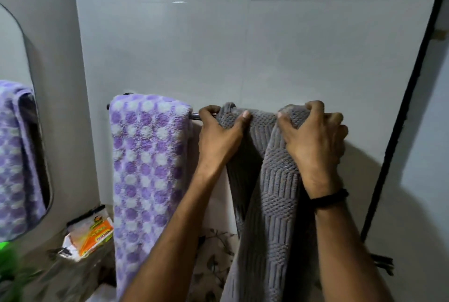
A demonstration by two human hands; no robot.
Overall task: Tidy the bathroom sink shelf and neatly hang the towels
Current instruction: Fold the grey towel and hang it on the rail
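Note:
A grey ribbed towel (272, 199) is draped over the metal towel rail (195, 115) on the white tiled wall, bunched at the top. My left hand (218, 136) grips its upper left edge at the rail. My right hand (313, 141), with a black band on the wrist, clutches the bunched upper right part. To the left on the same rail, a purple and white dotted towel (148, 170) hangs flat and straight. The rail's right end is hidden behind the grey towel and my hands.
A mirror (17, 131) at the far left reflects the purple towel. Below it an orange packet (91, 234) lies on the patterned counter (73, 275). Something green (8, 260) is blurred at the lower left. A black vertical frame (408, 112) runs down the right side.

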